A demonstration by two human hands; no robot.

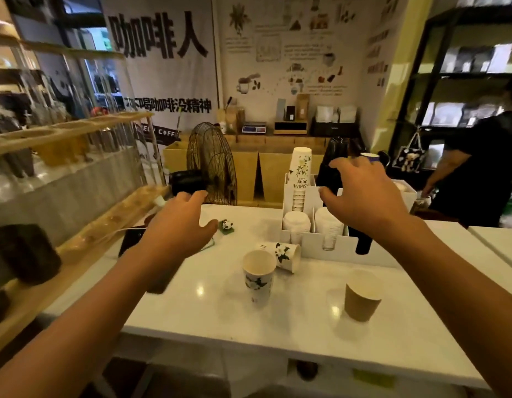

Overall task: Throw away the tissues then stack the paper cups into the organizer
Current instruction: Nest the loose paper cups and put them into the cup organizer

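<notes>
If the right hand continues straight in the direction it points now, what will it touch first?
Probably the stack of black cups standing in the white organizer: the right hand points toward it with fingers spread, though depth is uncertain.

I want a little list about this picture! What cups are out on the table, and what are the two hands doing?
upright flower cup: standing, empty
tipped flower cup: lying on its side
brown cup: standing, right side
organizer: white, holds cup stacks
left hand: open, holding nothing
right hand: open, over organizer
tissues: none seen
</notes>
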